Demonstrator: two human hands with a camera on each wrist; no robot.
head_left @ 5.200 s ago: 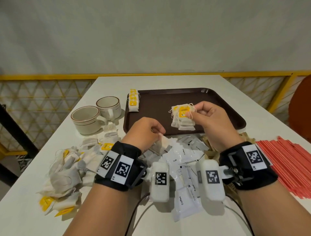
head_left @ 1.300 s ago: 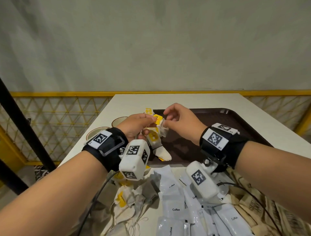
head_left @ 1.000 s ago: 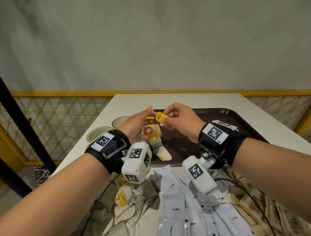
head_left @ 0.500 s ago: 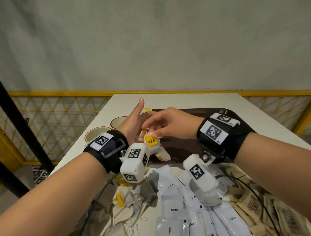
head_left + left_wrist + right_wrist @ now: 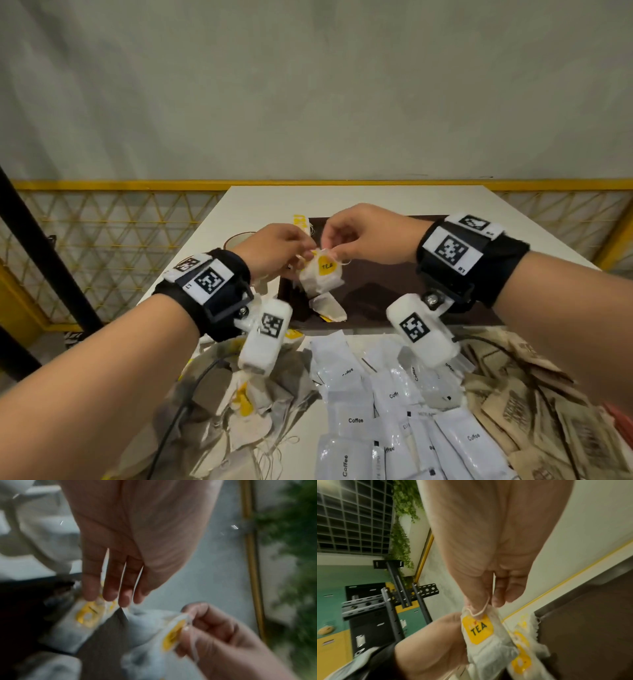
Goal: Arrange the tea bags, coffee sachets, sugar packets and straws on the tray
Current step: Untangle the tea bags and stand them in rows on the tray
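Cup (image 5: 236,240): far left on the white table (image 5: 260,202), only a part of its rim shows behind the left wrist.
Loose tea bags (image 5: 246,404): heaped on the table near the left forearm, strings tangled.
Left hand (image 5: 274,250): raised over the tray's left edge; fingertips pinch a small bundle of tea bags; in the left wrist view the fingers (image 5: 111,588) lie close together on a bag with a yellow tag.
Held tea bag (image 5: 322,275): white, yellow tag reading "TEA", hanging in the air between the two hands above the tray.
Right hand (image 5: 366,236): thumb and forefinger pinch the top of the held tea bag; its string loops over the fingertips (image 5: 479,605); other fingers curled.
Tray (image 5: 383,291): dark brown, beyond the hands; one tea bag (image 5: 327,306) lies at its near edge.
Coffee sachets (image 5: 356,411): white, on the table in front of the tray.
Sugar packets (image 5: 534,411): brown, piled at the right.
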